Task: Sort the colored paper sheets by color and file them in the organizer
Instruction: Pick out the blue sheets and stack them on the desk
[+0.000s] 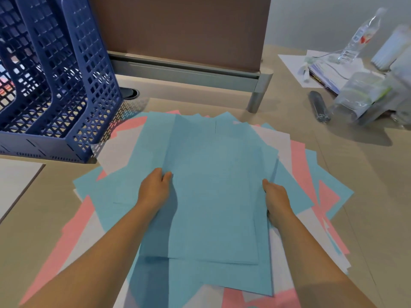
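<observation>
Both hands' fingers [165, 175] under blue sheets [213, 185]

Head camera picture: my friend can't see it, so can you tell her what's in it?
Two bare hands, left hand and right hand, hold the side edges of a stack of blue sheets above a messy spread of pink, white and blue paper on a desk. A blue mesh organizer stands at the back left.

Far off to the right of my grip, a clear plastic bottle [361, 34] stands at the desk's back edge, with loose white papers [295, 65] just beside it. A dark pen-like tube [318, 107] lies nearer me. Straight ahead rises a brown partition panel [178, 30].
</observation>
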Demonstrator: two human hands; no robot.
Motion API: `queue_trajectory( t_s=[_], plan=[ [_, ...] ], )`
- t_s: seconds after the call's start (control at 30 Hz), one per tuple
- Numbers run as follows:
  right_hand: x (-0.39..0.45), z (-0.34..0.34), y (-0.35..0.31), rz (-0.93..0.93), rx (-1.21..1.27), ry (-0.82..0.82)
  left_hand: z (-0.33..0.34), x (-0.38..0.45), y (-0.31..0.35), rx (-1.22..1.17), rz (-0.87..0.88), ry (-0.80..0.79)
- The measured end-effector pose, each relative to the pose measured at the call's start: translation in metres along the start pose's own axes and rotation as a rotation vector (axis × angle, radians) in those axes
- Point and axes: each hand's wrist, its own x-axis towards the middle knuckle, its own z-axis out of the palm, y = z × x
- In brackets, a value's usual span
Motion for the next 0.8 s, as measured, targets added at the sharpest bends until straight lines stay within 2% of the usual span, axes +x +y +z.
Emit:
queue_trajectory(
  t_s=[0.1, 0.17, 0.27, 0.4, 0.5, 0.67, 0.8],
  plan=[
    [-0.004, 0.000, 0.002, 0.015, -0.066, -0.141, 0.011, -0.007, 0.013, 0.218, 0.046, -0.120],
    [-0.005, -0.001, 0.002, -0.044, -0.172, -0.134, 0.013, -0.009, 0.017, 0.281, 0.053, -0.128],
    [-0.002, -0.010, 0.000, -0.109, -0.191, -0.094, 0.003, -0.004, 0.010, 0.341, 0.024, -0.008],
    [0.003, -0.023, -0.001, -0.139, -0.207, -0.112, -0.014, 0.002, -0.003, 0.447, -0.210, 0.072],
    [0.003, -0.022, -0.003, -0.135, -0.232, -0.162, -0.019, 0.004, -0.002, 0.364, -0.303, 0.095],
    [0.003, -0.017, -0.008, -0.115, -0.290, -0.209, -0.025, 0.014, -0.006, -0.056, -0.360, 0.128],
    [0.006, -0.014, -0.009, -0.108, -0.318, -0.143, -0.033, 0.021, -0.022, -0.034, -0.289, 0.031]
  ],
)
